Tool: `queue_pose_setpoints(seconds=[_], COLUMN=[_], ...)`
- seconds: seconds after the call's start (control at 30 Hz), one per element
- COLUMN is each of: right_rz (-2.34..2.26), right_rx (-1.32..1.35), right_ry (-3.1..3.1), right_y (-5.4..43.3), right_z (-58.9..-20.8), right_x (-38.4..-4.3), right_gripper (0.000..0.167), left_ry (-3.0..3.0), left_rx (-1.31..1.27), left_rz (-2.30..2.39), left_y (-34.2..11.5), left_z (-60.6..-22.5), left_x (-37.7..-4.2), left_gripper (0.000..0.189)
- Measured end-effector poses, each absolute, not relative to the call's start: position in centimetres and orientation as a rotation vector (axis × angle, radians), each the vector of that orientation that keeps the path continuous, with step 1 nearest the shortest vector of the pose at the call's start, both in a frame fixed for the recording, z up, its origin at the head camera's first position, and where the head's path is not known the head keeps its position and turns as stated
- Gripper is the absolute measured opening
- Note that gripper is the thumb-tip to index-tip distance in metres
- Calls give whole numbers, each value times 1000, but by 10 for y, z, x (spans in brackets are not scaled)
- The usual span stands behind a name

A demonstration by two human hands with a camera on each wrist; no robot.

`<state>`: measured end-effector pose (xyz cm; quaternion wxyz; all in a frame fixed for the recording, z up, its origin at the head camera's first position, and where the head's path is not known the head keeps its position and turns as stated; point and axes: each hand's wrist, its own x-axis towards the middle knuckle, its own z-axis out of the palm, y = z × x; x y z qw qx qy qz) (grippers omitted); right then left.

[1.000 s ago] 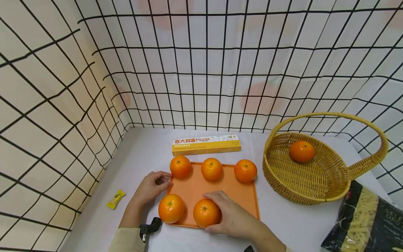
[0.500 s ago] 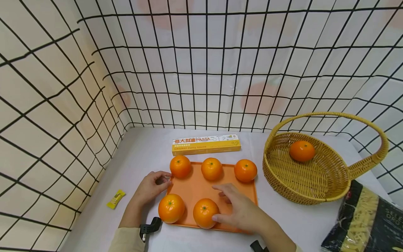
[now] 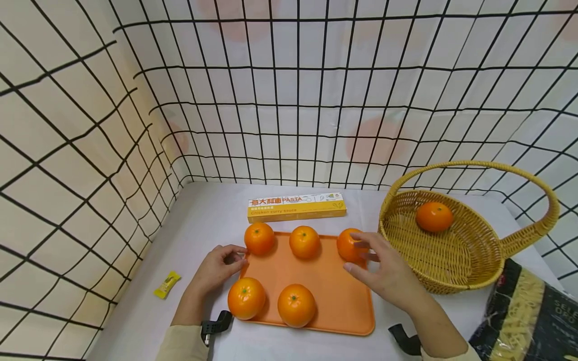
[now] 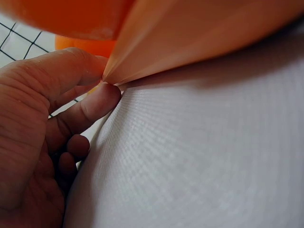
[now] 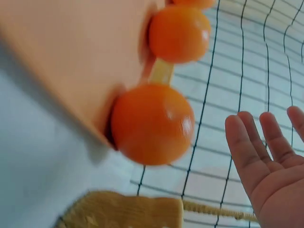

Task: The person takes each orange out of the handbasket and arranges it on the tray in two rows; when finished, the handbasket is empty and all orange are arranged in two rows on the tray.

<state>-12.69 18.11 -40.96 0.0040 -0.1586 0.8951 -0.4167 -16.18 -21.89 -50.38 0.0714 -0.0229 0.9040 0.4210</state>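
Observation:
In the head view, an orange tray (image 3: pixel 325 296) lies on the white table. Three oranges line its back edge: one at the left (image 3: pixel 259 238), a middle orange (image 3: pixel 304 242), and a right orange (image 3: pixel 347 244). Two more oranges (image 3: pixel 296 306) sit along the front. My left hand (image 3: pixel 220 271) pinches the tray's left edge between thumb and finger, as the left wrist view shows at the tray edge (image 4: pixel 142 57). Spread and holding nothing, my right hand (image 3: pixel 388 271) hovers by the right back orange, partly covering it; the right wrist view shows a gap between hand and orange (image 5: pixel 153 124).
A wicker basket (image 3: pixel 435 263) with a tall handle stands at the right, one orange (image 3: pixel 434 217) inside. Before it lies a bag of pasta (image 3: pixel 524 313). Behind the tray is a pasta box (image 3: pixel 296 208). A small yellow packet (image 3: pixel 167 285) lies far left. Black wire mesh encloses the table.
My right hand has let go of the front middle orange and moved back and right to the back right orange. The left hand has stayed at the tray edge.

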Motion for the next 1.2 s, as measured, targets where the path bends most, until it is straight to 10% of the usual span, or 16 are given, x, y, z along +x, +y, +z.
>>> queue_pose_setpoints(seconds=[1.2], right_rz=[-627], right_rx=[-92], right_ry=[3072], right_y=[358], right_z=[-405], right_x=[-218], right_gripper=[102], left_ry=[2729], left_rx=[-24], left_rz=[1275], left_y=[-220], left_z=[-505], left_x=[-163], left_gripper=[27])
